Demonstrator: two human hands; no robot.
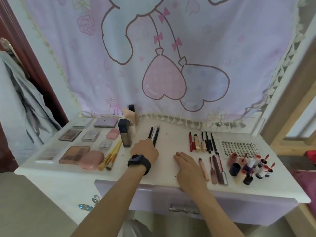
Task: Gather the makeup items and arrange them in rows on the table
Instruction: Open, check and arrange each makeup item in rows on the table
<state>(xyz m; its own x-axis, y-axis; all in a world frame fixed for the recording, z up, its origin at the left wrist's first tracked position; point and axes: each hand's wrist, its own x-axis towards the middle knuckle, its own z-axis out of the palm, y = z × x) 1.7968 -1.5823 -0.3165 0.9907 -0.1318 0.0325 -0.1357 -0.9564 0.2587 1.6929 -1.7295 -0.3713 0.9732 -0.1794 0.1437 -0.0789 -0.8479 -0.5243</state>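
Now | left hand [144,148] holds pencils [154,134] | right hand [187,164] flat, fingers straight, near table [171,137] front edge

White table [171,139], pale lilac drawer front [153,194] under its near edge. Behind the table, a pink-lilac cloth [85,74] printed with brown-outlined cartoon shapes, magenta bows, a pink heart balloon [164,79] and a lilac-blue heart balloon [206,86]. Toward the table's left end, brown-toned palettes [74,154], a pink case [91,159], yellow-handled brushes [111,154]. At its middle, black pencils [154,134] and a black watch [139,161]. Toward its right end, a red pencil [190,141], gold tubes [196,142], a white card [239,146] with rows of dark dots, and red, white and navy bottles [249,166].
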